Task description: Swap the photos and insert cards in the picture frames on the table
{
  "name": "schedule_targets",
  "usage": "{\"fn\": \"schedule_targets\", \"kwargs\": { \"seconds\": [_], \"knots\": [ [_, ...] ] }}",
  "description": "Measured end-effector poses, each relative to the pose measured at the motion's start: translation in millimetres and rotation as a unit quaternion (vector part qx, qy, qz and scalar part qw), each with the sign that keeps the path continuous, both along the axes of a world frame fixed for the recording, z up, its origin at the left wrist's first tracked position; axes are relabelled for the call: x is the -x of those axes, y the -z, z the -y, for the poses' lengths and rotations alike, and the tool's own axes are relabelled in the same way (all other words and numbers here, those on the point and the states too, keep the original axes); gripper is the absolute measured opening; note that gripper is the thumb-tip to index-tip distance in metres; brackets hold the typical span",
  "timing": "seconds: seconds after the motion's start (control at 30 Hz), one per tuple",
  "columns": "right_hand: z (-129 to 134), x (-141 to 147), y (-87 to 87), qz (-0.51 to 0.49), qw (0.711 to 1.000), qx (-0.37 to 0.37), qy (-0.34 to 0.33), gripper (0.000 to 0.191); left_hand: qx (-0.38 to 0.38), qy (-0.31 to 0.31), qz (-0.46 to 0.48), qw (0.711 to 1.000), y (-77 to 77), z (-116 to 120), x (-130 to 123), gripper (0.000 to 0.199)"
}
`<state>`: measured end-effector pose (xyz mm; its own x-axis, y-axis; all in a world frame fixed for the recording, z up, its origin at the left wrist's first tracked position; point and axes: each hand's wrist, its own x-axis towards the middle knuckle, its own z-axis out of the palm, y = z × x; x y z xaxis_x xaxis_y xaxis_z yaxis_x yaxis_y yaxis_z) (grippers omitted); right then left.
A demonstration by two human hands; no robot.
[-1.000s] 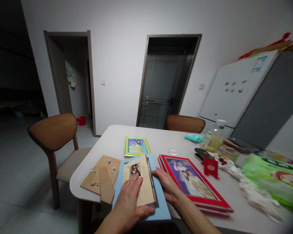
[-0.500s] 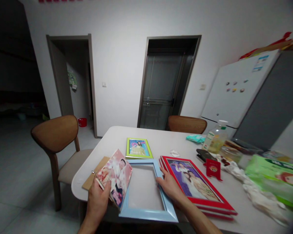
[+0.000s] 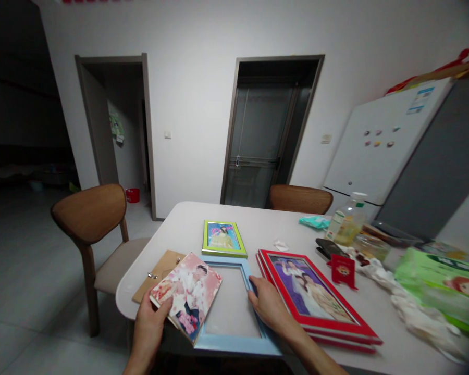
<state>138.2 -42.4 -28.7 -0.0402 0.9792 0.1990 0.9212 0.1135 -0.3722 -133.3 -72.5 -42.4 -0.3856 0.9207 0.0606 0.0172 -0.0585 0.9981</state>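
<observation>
My left hand is closed on the lower left edge of a pink printed photo, thumb on top. The photo looks thick at its edge, perhaps with layers beneath it. It is tilted over the left side of a light blue picture frame, whose inside opening shows the pale tabletop. At the frame's right side, my right hand grips the edge; some fingertips are hidden. A brown backing board with metal clips lies left of the frame, partly under the photo.
A green-framed picture lies behind the blue frame. Stacked red picture frames lie on the right. Beyond are a red card, a dark wallet-like item, a bottle, crumpled tissue and a green pack. Wooden chairs stand around the table.
My left hand has lowered the photo to a flatter angle and moved it slightly right over the frame. More of the backing board shows. My right hand stays on the frame's right edge.
</observation>
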Motion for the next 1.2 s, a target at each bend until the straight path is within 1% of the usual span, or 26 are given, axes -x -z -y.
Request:
{"fn": "schedule_targets", "kwargs": {
  "seconds": [0.1,0.17,0.33,0.4,0.47,0.53,0.63,0.7,0.77,0.8,0.87,0.93,0.97,1.07,1.13,1.2],
  "knots": [
    [1,1,2.6,0.012,1.000,-0.005,-0.005,0.041,0.010,0.007,0.000,1.000,-3.7,2,1,0.043],
    [3,2,4.6,0.014,1.000,-0.016,-0.006,0.041,0.020,0.030,0.012,0.999,-7.0,3,0,0.042],
    [12,10,3.6,0.001,0.998,-0.063,-0.007,0.040,0.038,0.097,0.102,0.989,-12.5,5,-6,0.045],
    [16,16,-0.6,-0.028,0.998,-0.052,-0.033,0.039,0.037,0.105,0.125,0.986,-14.2,4,-9,0.048],
    [20,22,-5.9,-0.070,0.995,-0.024,-0.068,0.039,0.029,0.101,0.134,0.985,-18.1,4,-12,0.050],
    [22,30,-10.7,-0.120,0.988,0.002,-0.101,0.039,0.012,0.096,0.135,0.986,-25.0,4,-17,0.051],
    [21,41,-14.0,-0.200,0.970,0.025,-0.139,0.040,-0.030,0.100,0.125,0.987,-38.4,8,-29,0.051],
    [19,48,-13.5,-0.253,0.954,0.032,-0.160,0.040,-0.064,0.108,0.096,0.988,-45.6,12,-39,0.046],
    [18,52,-12.9,-0.296,0.940,0.043,-0.165,0.043,-0.097,0.113,0.040,0.988,-49.5,18,-49,0.037],
    [17,53,-13.7,-0.307,0.937,0.048,-0.159,0.045,-0.113,0.114,0.001,0.987,-50.3,21,-53,0.033],
    [20,53,-19.3,-0.309,0.941,0.041,-0.135,0.048,-0.145,0.110,-0.093,0.979,-50.6,27,-61,0.024],
    [25,52,-30.9,-0.318,0.940,0.025,-0.120,0.047,-0.184,0.111,-0.190,0.958,-50.5,31,-67,0.017],
    [29,51,-38.3,-0.339,0.933,0.025,-0.119,0.045,-0.209,0.118,-0.230,0.943,-50.6,32,-69,0.016],
    [38,50,-59.4,-0.444,0.886,0.068,-0.115,0.046,-0.287,0.161,-0.309,0.892,-51.8,34,-80,0.020],
    [39,50,-66.5,-0.490,0.860,0.091,-0.106,0.047,-0.324,0.188,-0.344,0.861,-52.1,34,-88,0.026],
    [34,47,-65.4,-0.507,0.852,0.087,-0.099,0.044,-0.327,0.213,-0.378,0.840,-50.0,34,-95,0.030]
  ]
}}
